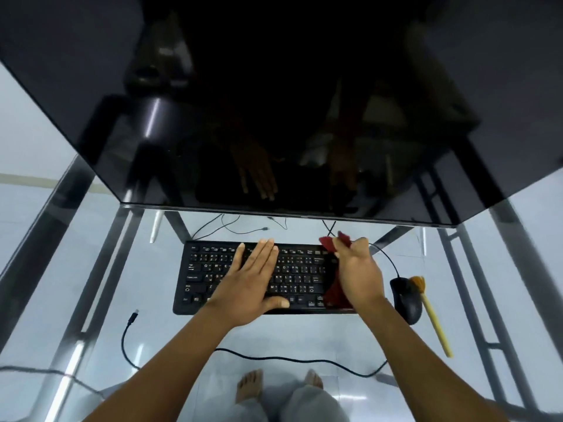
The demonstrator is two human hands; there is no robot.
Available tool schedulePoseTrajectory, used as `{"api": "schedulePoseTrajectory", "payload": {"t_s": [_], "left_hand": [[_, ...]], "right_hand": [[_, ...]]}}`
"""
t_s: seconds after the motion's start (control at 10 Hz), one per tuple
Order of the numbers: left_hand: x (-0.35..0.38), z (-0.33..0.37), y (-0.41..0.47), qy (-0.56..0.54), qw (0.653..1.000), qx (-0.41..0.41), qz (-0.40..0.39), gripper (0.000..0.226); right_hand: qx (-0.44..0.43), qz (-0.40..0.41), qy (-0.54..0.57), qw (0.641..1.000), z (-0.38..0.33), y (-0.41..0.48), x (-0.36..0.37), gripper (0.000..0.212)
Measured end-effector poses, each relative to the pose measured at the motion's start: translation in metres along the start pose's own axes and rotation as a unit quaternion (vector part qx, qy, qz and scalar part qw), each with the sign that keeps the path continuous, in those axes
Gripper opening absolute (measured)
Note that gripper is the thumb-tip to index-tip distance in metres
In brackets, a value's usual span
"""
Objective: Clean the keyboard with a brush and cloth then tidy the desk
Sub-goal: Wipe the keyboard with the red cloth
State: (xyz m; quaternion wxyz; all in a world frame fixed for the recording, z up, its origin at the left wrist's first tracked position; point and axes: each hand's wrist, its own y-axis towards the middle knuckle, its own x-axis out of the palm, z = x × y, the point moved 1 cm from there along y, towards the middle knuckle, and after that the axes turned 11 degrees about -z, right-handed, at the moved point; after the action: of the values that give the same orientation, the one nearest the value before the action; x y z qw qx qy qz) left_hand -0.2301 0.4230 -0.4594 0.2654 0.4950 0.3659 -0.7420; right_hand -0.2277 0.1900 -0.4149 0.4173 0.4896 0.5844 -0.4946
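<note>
The black keyboard point(259, 277) lies flat on the glass bench point(304, 333), with its long side running from left to right in front of the person. The left hand point(248, 284) lies flat and open on the middle keys, grasping nothing, and it looks like it is there to keep the keyboard from sliding. The right hand point(358, 274) is over the right end of the keyboard, and its grip is closed on the red cloth point(335, 287). Part of the cloth sticks up past the fingers at the far edge of the keyboard, and part hangs down onto the keys at the near right corner. So the cloth sits at the right end, and most of the keys that may need wiping lie to the left of it, along the long side. I think the next wipe should go sideways to the left, toward the flat hand, and that hand may have to move out of the way. The brush point(432, 318) lies on the bench to the right, just beside the black mouse point(406, 300), with its bristles at the far end and its handle pointing back toward the person. The right hand is the nearer one to it. A loose black cable point(274, 357) lies across the bench near the person and may need tidying later.
</note>
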Motion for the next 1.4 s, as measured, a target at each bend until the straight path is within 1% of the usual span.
{"api": "schedulePoseTrajectory", "payload": {"t_s": [0.1, 0.2, 0.3, 0.4, 0.5, 0.6, 0.7, 0.8, 0.9, 1.0, 1.1, 1.2, 1.3, 1.4], "left_hand": [[0.002, 0.016, 0.012, -0.008, 1.000, 0.003, -0.004, 0.106], [0.008, 0.019, 0.016, -0.003, 1.000, 0.001, -0.003, 0.106], [0.009, 0.014, 0.018, 0.017, 1.000, 0.000, -0.007, 0.109], [0.009, 0.013, 0.019, 0.012, 1.000, 0.002, -0.005, 0.110], [0.011, 0.012, 0.017, 0.003, 1.000, 0.001, -0.011, 0.110], [0.009, 0.012, 0.018, 0.001, 1.000, 0.008, -0.008, 0.110], [0.008, 0.011, 0.017, 0.003, 1.000, 0.009, -0.008, 0.110], [0.008, 0.013, 0.016, 0.001, 1.000, 0.009, -0.006, 0.109], [0.007, 0.014, 0.016, -0.008, 1.000, 0.008, -0.007, 0.109], [0.006, 0.013, 0.016, -0.010, 1.000, 0.009, -0.009, 0.109], [0.006, 0.013, 0.015, -0.006, 1.000, 0.005, -0.012, 0.109], [0.006, 0.013, 0.016, -0.008, 1.000, 0.002, -0.017, 0.111], [0.005, 0.013, 0.016, -0.002, 1.000, -0.002, -0.018, 0.112], [0.005, 0.014, 0.016, -0.011, 1.000, -0.001, -0.021, 0.111]], "right_hand": [[-0.100, -0.026, 0.006, 0.995, -0.031, -0.016, 0.017, 0.012], [-0.204, -0.030, 0.003, 0.978, -0.023, -0.022, 0.031, 0.039], [-0.063, 0.029, 0.009, 0.998, 0.018, -0.014, 0.004, 0.007], [0.000, 0.033, 0.024, 0.999, 0.026, -0.015, 0.003, 0.007], [-0.101, 0.023, 0.035, 0.994, -0.005, -0.025, 0.034, 0.028], [-0.145, -0.002, 0.026, 0.989, -0.003, -0.031, 0.037, 0.023], [-0.035, 0.023, -0.002, 0.999, 0.036, -0.026, 0.012, 0.014], [-0.043, 0.047, -0.041, 0.997, 0.040, -0.023, 0.017, 0.034], [-0.073, -0.019, 0.104, 0.992, -0.002, -0.031, 0.035, 0.039], [-0.114, -0.043, 0.105, 0.987, -0.005, -0.040, 0.030, 0.056], [-0.089, -0.013, 0.059, 0.994, 0.033, -0.033, 0.022, 0.044], [0.011, -0.007, 0.068, 0.998, 0.041, -0.033, 0.009, 0.014], [-0.018, -0.040, 0.145, 0.989, 0.013, -0.041, 0.020, 0.013], [-0.019, -0.087, 0.255, 0.963, -0.001, -0.046, 0.026, 0.029]]}}
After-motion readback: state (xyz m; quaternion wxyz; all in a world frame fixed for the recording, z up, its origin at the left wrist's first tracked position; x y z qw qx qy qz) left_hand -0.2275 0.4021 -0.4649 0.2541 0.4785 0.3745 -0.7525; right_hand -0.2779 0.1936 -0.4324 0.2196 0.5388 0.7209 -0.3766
